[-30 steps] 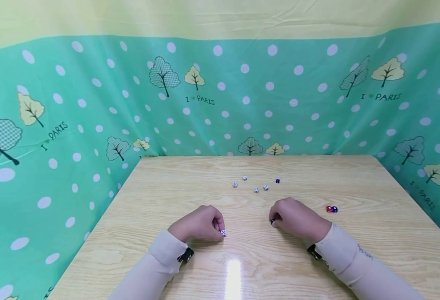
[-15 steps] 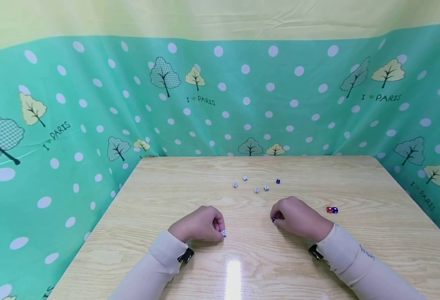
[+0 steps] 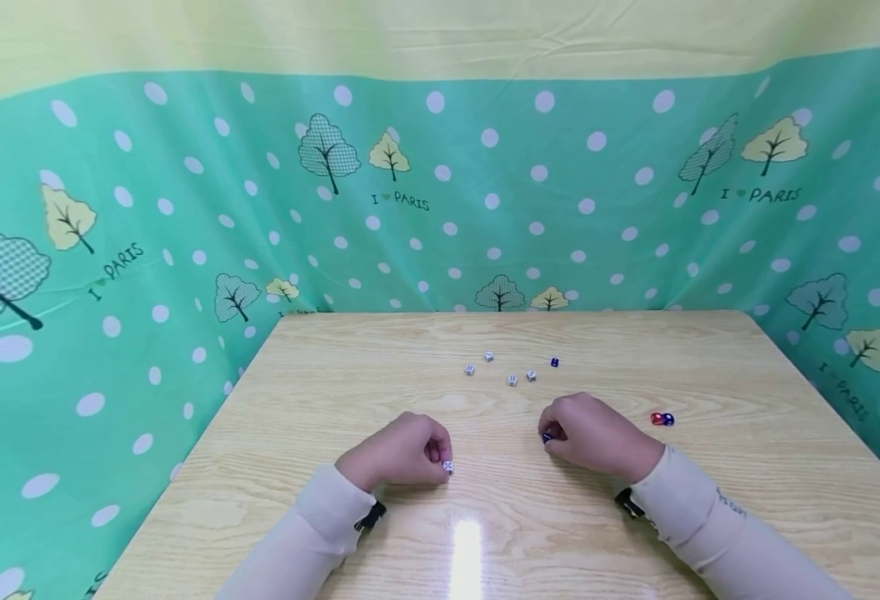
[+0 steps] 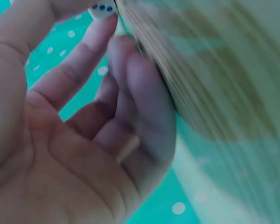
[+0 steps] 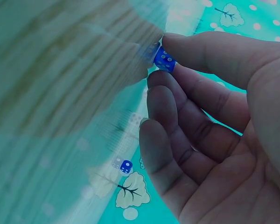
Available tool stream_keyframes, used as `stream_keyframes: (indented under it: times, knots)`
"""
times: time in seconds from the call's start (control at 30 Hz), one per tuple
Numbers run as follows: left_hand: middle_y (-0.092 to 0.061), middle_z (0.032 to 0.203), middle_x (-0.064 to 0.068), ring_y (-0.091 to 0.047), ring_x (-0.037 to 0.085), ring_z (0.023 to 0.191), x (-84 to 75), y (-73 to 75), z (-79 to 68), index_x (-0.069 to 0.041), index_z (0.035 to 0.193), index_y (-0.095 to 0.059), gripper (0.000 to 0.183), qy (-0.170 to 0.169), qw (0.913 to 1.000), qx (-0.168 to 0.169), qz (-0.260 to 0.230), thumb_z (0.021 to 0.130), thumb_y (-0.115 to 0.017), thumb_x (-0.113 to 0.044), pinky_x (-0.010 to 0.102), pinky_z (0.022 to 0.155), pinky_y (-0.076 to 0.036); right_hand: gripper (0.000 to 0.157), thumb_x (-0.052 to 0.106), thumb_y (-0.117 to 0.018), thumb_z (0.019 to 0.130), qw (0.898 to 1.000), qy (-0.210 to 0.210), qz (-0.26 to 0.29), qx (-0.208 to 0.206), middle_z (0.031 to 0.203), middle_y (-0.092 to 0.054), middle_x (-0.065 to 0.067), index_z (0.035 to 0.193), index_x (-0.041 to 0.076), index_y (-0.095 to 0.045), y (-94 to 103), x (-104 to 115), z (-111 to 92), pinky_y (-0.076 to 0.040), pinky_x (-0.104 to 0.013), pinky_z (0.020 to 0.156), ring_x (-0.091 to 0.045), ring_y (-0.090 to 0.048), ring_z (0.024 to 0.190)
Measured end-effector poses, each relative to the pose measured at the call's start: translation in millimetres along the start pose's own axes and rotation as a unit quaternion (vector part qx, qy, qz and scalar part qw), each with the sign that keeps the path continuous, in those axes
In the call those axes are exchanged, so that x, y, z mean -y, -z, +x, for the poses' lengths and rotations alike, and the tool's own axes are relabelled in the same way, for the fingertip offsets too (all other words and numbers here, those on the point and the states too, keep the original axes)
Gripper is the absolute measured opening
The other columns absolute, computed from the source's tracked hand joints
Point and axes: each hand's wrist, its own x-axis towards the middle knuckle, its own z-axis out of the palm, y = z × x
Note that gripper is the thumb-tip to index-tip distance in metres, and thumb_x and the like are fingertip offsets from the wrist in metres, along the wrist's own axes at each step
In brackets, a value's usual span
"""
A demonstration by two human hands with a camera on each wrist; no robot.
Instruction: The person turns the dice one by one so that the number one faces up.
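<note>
Each grip narrow: left hand [image 3: 401,450] pinches white die [image 3: 448,467], right hand [image 3: 596,437] blue die [image 5: 165,61]; red die [image 3: 657,419] in head view only.

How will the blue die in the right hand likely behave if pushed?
The blue die would probably slide rather than roll, given its flat faces. Small enough for the right hand to pinch, it is likely light.

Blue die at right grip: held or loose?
Held: the right wrist view shows the right grip pinching the blue die between thumb and finger.
</note>
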Motion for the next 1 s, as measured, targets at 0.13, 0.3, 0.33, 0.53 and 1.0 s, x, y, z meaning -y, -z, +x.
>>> stream_keyframes:
  times: [0.13, 0.3, 0.33, 0.53, 1.0]
  knots:
    - [-0.063, 0.072, -0.010, -0.051, 0.005, 0.071, -0.6, -0.2, 1.5, -0.024, 0.074, -0.072, 0.015, -0.025, 0.9966, -0.041, 0.067, 0.080, -0.078, -0.011, 0.023, 0.064, -0.046, 0.007, 0.010, -0.080, 0.086, 1.000, 0.002, -0.006, -0.002, 0.078, -0.065, 0.012, 0.088, 0.016, -0.078, 0.2, 0, 0, -0.046, -0.024, 0.063, -0.005, -0.051, 0.067]
    - [-0.064, 0.081, -0.005, -0.050, 0.009, 0.076, 4.5, 3.8, 6.8, -0.024, 0.078, -0.076, 0.011, -0.007, 0.9938, -0.072, 0.085, 0.083, -0.081, -0.015, 0.025, 0.066, -0.045, 0.007, 0.011, -0.080, 0.085, 1.000, 0.008, -0.019, -0.005, 0.077, -0.064, 0.013, 0.086, 0.018, -0.077, 0.6, 0, 2, -0.046, -0.024, 0.064, -0.006, -0.050, 0.067]
    - [-0.064, 0.082, -0.004, -0.050, 0.010, 0.076, 5.7, 4.9, 7.8, -0.023, 0.079, -0.076, 0.010, -0.003, 0.9941, -0.072, 0.081, 0.083, -0.081, -0.015, 0.025, 0.066, -0.045, 0.007, 0.011, -0.080, 0.085, 1.000, 0.008, -0.020, -0.006, 0.076, -0.063, 0.013, 0.085, 0.018, -0.077, 0.7, 0, 2, -0.046, -0.024, 0.064, -0.006, -0.050, 0.066]
    - [-0.062, 0.079, -0.004, -0.051, 0.013, 0.079, 9.3, 11.0, 11.2, -0.021, 0.079, -0.076, 0.009, -0.006, 0.9971, -0.052, 0.055, 0.081, -0.080, -0.013, 0.027, 0.067, -0.044, 0.006, 0.012, -0.080, 0.086, 1.000, 0.004, -0.017, -0.008, 0.078, -0.065, 0.013, 0.086, 0.018, -0.078, -0.4, -1, 3, -0.048, -0.025, 0.066, -0.005, -0.052, 0.067]
    - [-0.061, 0.078, -0.003, -0.054, 0.020, 0.083, 15.5, 13.3, 18.0, -0.018, 0.077, -0.075, 0.008, -0.013, 0.9984, -0.036, 0.041, 0.080, -0.078, -0.011, 0.029, 0.069, -0.043, 0.006, 0.010, -0.078, 0.086, 1.000, 0.012, -0.016, -0.006, 0.079, -0.066, 0.011, 0.086, 0.016, -0.078, 2.9, -4, 4, -0.049, -0.026, 0.067, -0.006, -0.053, 0.068]
